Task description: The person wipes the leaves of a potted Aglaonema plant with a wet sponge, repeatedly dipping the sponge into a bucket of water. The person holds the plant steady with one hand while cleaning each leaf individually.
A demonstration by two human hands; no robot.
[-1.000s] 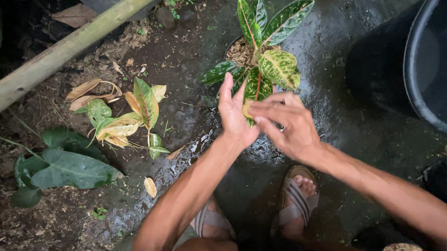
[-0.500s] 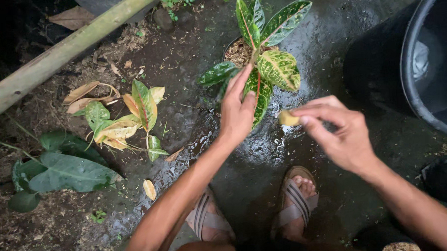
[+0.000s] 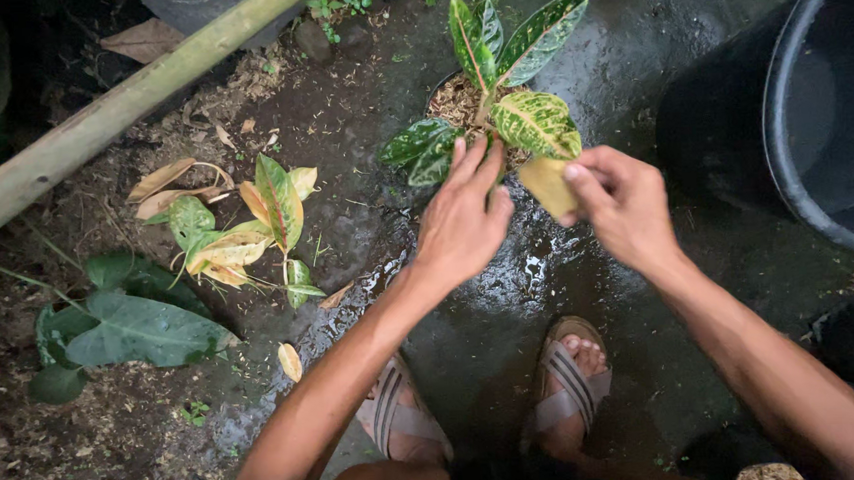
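Note:
A potted plant (image 3: 521, 76) with green and yellow speckled leaves stands on the wet dark ground in front of me. My left hand (image 3: 462, 220) reaches into its lower leaves, fingers spread around the stem. My right hand (image 3: 624, 205) pinches a yellowed leaf (image 3: 548, 186) just to the right of the plant, below a large speckled leaf. My two sandalled feet (image 3: 569, 386) show at the bottom.
A large black tub (image 3: 820, 122) stands at the right. A thick bamboo pole (image 3: 129, 104) crosses the upper left. A small croton plant (image 3: 256, 227) and a broad-leaved plant (image 3: 127, 326) grow in the soil at the left, with fallen leaves (image 3: 289, 361) around.
My right hand, which had pulled away to the right with the yellow leaf, has come back beside the plant. My left hand stays on the stem with its fingers more spread.

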